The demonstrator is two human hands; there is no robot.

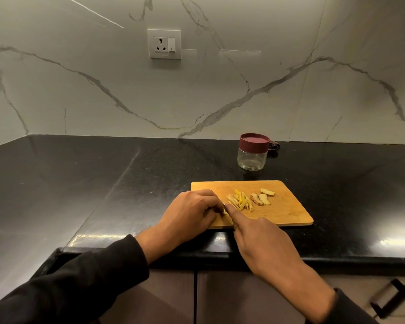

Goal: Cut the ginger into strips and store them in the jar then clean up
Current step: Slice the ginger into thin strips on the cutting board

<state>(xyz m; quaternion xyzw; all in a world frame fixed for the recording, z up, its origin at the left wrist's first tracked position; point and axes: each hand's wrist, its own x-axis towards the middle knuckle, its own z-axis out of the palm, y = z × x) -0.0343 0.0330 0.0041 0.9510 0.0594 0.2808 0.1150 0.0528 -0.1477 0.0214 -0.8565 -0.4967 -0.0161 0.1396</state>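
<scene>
Left hand (192, 210): knuckles up, fingers curled under, fingertips pinched together at its right edge.
Right hand (258, 239): back facing up, forefinger stretched forward to meet the left fingertips; whatever it grips is hidden.
Forearms: both reach in from below, in dark sleeves pushed back from the wrists.

No text, label, brand or number can be read anywhere, neither on the wall socket (164, 44) nor on the lidded jar (253, 151) on the counter.

maroon-lidded jar (253, 152), yellow ginger strips (240, 202), black counter (103, 183)
</scene>
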